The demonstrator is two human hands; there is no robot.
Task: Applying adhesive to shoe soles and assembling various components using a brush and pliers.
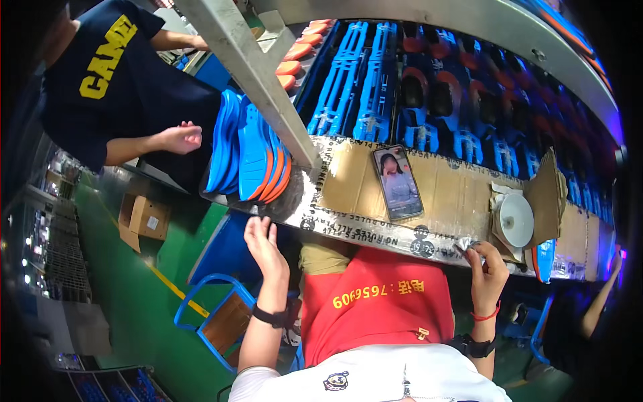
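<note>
Head view shows us at the cardboard-covered bench (455, 194), its edge wrapped in tape. Blue and orange soles (251, 157) stand stacked at the bench's left end, just above our left hand (264, 244), which is open and empty. Our right hand (485, 268) pinches the bench's near edge. Between our hands lies a phone (398, 182).

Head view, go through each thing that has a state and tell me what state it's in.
Left hand: open, fingers spread, at the cardboard-topped bench edge.
Right hand: curled on the bench edge; whether it grips anything cannot be told.
Black smartphone: lying flat, screen lit.
Blue and orange shoe soles: stacked on edge.
White round disc: tilted.
</note>
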